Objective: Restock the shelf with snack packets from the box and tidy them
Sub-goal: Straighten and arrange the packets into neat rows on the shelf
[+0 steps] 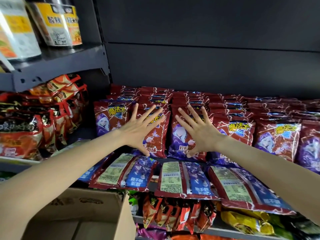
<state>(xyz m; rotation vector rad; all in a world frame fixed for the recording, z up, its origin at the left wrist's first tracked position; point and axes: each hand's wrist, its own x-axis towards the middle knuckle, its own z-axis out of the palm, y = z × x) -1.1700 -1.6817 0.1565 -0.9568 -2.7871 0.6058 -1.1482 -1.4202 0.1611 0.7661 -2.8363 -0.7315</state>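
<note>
Several rows of red and purple snack packets [277, 135] stand upright on the middle shelf. My left hand [140, 129] is spread flat, fingers straight, against the front packet [155, 148] of the second row. My right hand [199, 130] is spread the same way on the neighbouring front packet [178, 144]. Neither hand grips anything. Three packets [185, 181] lie flat, back side up, along the shelf's front edge below my hands. The open cardboard box [83, 213] sits at the bottom left, under my left forearm.
Orange and black packets [34, 122] fill the shelf section to the left. Yellow and white packs [57, 25] stand on the upper left shelf. Mixed packets [173, 213] hang on the shelf below. The dark back panel [207, 58] rises behind the rows.
</note>
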